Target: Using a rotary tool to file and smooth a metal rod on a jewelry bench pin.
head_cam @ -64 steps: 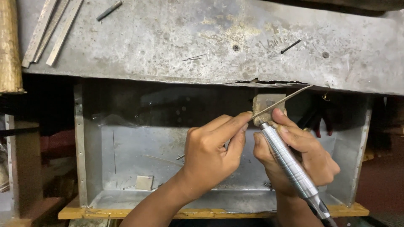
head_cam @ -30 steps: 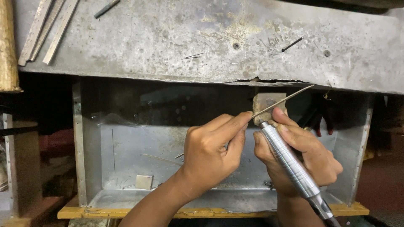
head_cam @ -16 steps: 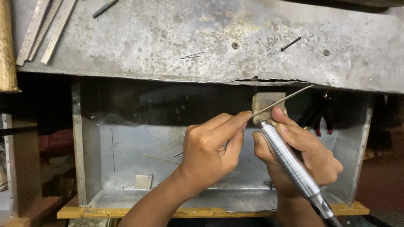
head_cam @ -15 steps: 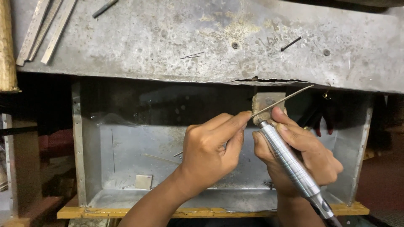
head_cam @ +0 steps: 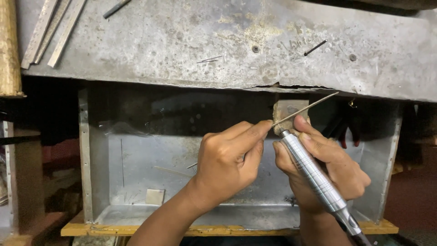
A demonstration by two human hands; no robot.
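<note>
My left hand pinches one end of a thin metal rod that slants up to the right across a small worn wooden peg under the bench edge. My right hand grips a silver pen-shaped rotary handpiece, its tip pointing up against the rod at the peg. Both hands hover over an open metal drawer beneath a grey metal-topped bench.
Flat metal strips lie at the bench's back left, beside a brass-coloured bar. A dark nail and thin wires rest on the top. A small square scrap and a wire sit in the drawer.
Hardly anything differs: both hands stay at the peg, with only slight shifts of the fingers and rod.
</note>
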